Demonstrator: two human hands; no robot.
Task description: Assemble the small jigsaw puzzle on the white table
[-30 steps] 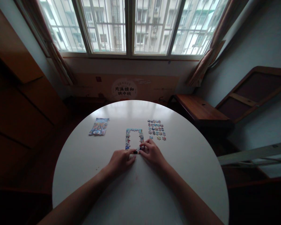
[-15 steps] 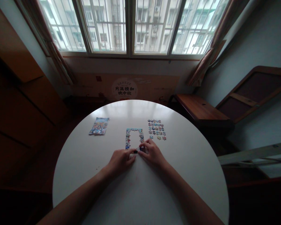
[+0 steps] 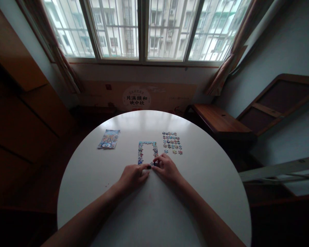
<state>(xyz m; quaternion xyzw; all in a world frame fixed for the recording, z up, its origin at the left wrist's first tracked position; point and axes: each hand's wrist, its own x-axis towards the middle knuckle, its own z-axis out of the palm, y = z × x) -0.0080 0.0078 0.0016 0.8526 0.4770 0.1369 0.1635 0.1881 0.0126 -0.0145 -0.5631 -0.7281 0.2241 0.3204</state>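
A partly built jigsaw frame [image 3: 147, 152], a hollow rectangle of coloured border pieces, lies in the middle of the round white table [image 3: 154, 206]. My left hand [image 3: 133, 176] rests at its near left corner, fingers curled and tips pinched against the bottom edge. My right hand [image 3: 166, 167] sits at the near right corner, fingers bent, pinching a small dark puzzle piece [image 3: 149, 167] at the frame's bottom edge. Both hands nearly touch each other there. Several loose puzzle pieces [image 3: 172, 142] lie in neat rows to the right of the frame.
A colourful picture card or packet [image 3: 109, 138] lies on the table's left. A wooden side table [image 3: 220, 120] stands behind on the right, a leaning wooden panel [image 3: 280, 101] beyond it. Barred windows and curtains fill the far wall; a printed cardboard box [image 3: 137, 97] stands below them.
My right hand has slid slightly left along the frame's bottom edge, closing the gap to my left hand. The rest has not moved.
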